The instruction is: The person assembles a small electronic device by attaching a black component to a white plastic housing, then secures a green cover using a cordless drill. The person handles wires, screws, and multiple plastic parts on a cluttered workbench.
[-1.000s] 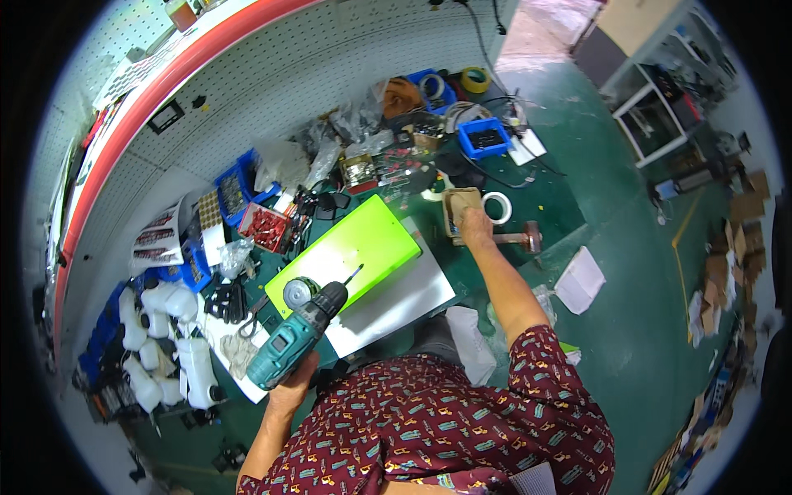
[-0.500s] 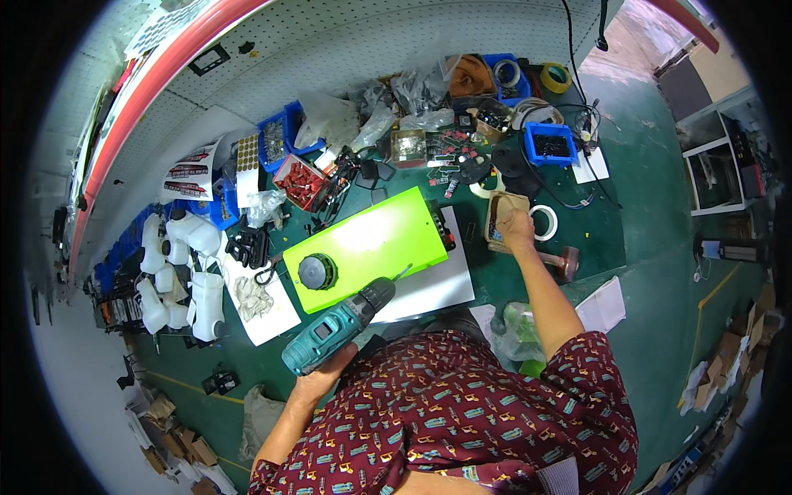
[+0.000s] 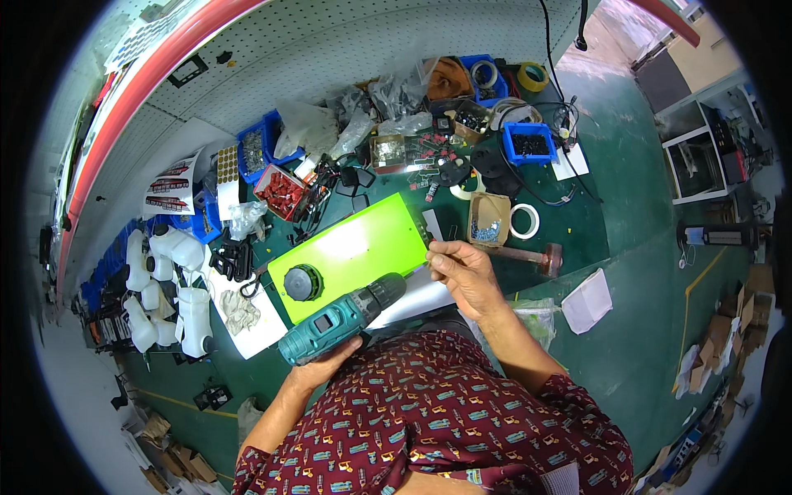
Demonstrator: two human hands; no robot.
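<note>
My left hand (image 3: 330, 363) is closed round the grip of a teal and black cordless drill (image 3: 334, 320), whose chuck points up and to the right over the near edge of a bright green metal box (image 3: 363, 239). A round black cap (image 3: 303, 282) sits on the box's left part. At the box's right end is my right hand (image 3: 467, 279), thumb and forefinger pinched together. Whatever lies between those fingertips is too small to make out. A small open cardboard box (image 3: 492, 200) holding bluish small parts stands beyond this hand.
A hammer (image 3: 551, 259) and a roll of white tape (image 3: 525, 221) lie to the right. Across the back are a tray of red parts (image 3: 280, 192), a blue bin of dark parts (image 3: 530, 143), cables and plastic bags. White plastic tanks (image 3: 195, 318) stand at the left.
My right hand has come out of the cardboard box and moved left to the green box's right end. The drill stays in my left hand, its chuck shifted slightly. The view has shifted a little.
</note>
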